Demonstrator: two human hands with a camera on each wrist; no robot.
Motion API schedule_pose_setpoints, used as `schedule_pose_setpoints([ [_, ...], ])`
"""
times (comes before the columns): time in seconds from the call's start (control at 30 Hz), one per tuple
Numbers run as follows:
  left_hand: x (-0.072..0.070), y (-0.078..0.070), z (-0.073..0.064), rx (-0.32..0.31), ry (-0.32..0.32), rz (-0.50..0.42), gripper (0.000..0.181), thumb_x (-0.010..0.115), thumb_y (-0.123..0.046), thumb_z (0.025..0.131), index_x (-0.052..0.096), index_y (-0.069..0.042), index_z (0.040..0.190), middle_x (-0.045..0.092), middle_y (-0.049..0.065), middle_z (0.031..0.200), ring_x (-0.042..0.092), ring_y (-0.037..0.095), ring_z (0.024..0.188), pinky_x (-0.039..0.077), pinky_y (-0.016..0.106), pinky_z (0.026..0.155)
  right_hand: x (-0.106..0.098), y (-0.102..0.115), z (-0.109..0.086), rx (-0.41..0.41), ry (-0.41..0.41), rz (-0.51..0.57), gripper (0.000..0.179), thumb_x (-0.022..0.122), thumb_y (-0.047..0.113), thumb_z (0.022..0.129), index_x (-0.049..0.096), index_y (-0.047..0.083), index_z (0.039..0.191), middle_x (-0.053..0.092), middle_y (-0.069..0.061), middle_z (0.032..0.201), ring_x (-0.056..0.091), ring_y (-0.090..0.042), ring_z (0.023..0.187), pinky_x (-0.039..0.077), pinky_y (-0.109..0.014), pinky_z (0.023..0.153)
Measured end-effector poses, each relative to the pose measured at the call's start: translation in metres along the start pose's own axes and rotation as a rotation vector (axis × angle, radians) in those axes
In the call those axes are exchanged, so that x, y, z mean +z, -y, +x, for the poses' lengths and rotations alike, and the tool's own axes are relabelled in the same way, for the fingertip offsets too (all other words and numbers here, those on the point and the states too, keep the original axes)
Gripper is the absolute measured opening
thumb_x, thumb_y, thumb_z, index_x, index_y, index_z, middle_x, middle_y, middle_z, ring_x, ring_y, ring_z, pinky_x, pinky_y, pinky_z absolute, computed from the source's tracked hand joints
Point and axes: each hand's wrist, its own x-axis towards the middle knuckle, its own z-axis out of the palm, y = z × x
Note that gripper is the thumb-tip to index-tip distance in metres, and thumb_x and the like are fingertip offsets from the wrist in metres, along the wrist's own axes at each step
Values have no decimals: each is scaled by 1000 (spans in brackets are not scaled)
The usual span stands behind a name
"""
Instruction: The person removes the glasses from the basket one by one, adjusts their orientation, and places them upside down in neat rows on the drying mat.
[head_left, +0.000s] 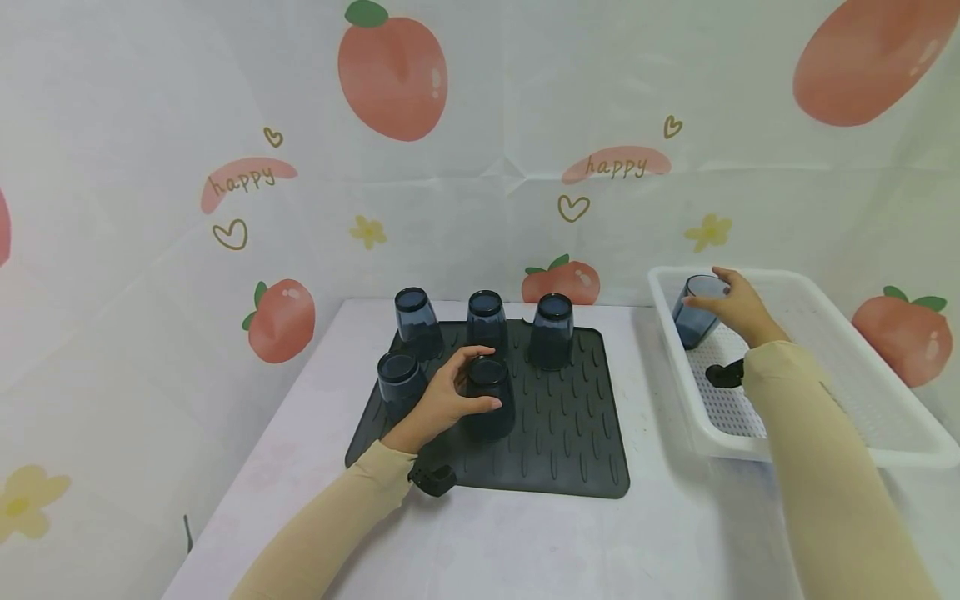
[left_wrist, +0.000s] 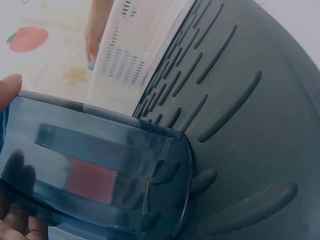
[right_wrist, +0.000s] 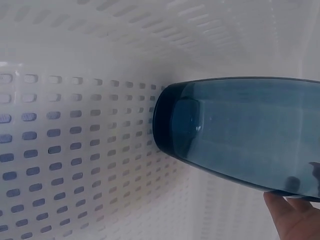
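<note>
My left hand (head_left: 450,398) curls its fingers and thumb about a dark blue glass (head_left: 490,402), which stands upside down at the front middle of a black ribbed mat (head_left: 555,450). In the left wrist view the rim of that glass (left_wrist: 120,165) meets the mat. Over at the right, my right hand (head_left: 738,310) holds a second blue glass (head_left: 697,312) near its mouth, inside the back left corner of a white basket (head_left: 675,375). This glass (right_wrist: 240,135) is right way up and tilted, its thick base close over the perforated floor.
Several more upside-down glasses stand on the mat: one at the front left (head_left: 401,387) beside my left hand, and a back row with a left glass (head_left: 417,321), a middle glass (head_left: 487,321) and a right glass (head_left: 553,333). A printed cloth (head_left: 480,225) hangs behind the table.
</note>
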Motion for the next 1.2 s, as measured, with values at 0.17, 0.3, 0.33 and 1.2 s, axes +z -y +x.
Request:
schedule_pose_setpoints([
  [0.17,-1,0,0,3,2,5,72,79,-1,78,45,-19,140,50,9,139,48,23,127,33,45,115,0,0,0,24,22,-5,109,65,51,88,-7,4,154,-2,-33,157,7,-55,141,20,-71,108],
  [0.3,-2,3,1,6,10,5,72,79,-4,78,45,-21,139,51,8,137,49,22,126,34,46,114,0,0,-1,35,45,-3,112,66,51,88,-9,1,153,-1,-34,156,8,-57,140,20,-70,108],
  [0.33,-2,3,1,6,11,6,71,80,-4,78,45,-21,139,51,8,138,49,22,126,34,46,114,0,-1,-1,34,47,-1,112,67,50,88,-10,0,153,-1,-33,156,8,-56,140,20,-70,108],
  [1.2,0,1,0,2,1,3,72,79,-1,78,45,-20,139,50,9,138,49,22,126,33,43,115,0,2,-2,44,60,78,108,67,37,91,-13,-4,150,1,-38,154,23,-56,136,32,-63,108],
])
